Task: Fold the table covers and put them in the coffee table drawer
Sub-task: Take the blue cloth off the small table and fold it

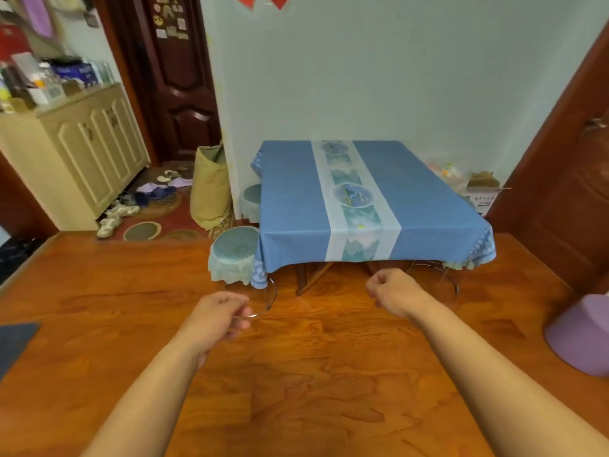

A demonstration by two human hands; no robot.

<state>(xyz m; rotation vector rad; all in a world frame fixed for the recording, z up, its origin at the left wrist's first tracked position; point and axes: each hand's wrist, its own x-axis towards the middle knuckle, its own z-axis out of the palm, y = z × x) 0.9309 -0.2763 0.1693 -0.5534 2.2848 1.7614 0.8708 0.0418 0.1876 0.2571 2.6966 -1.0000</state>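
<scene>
Polished wooden flooring (138,291) fills the near ground of a pale-walled room as we reach forward with both bare arms. Our left hand (220,315) hangs over the floor at centre-left, fingers curled inward with nothing in its grasp. Our right hand (392,291) is held a little farther out at centre-right, closed into a loose fist and likewise gripping nothing. Just beyond both hands stands a table against the far wall, draped in a blue table cover (372,206) with a pale patterned band running down its middle; the cover lies flat and unfolded, its near edge hanging over the table's front just beyond our knuckles, apart from them. Two stools with pale green lace covers (234,255) sit at the table's left side, the nearer one touching the hanging corner of the blue cloth. A yellow cloth bag (211,189) leans at the wall corner to the left of the table. Farther left, a cream cabinet (82,156) carries a clutter of boxes and bottles, with shoes (113,219) scattered on a patterned mat at its foot beside a dark wooden door (184,77). At the near right edge sits a purple rounded seat (580,334), and a cardboard box (482,189) rests at the table's far right.
</scene>
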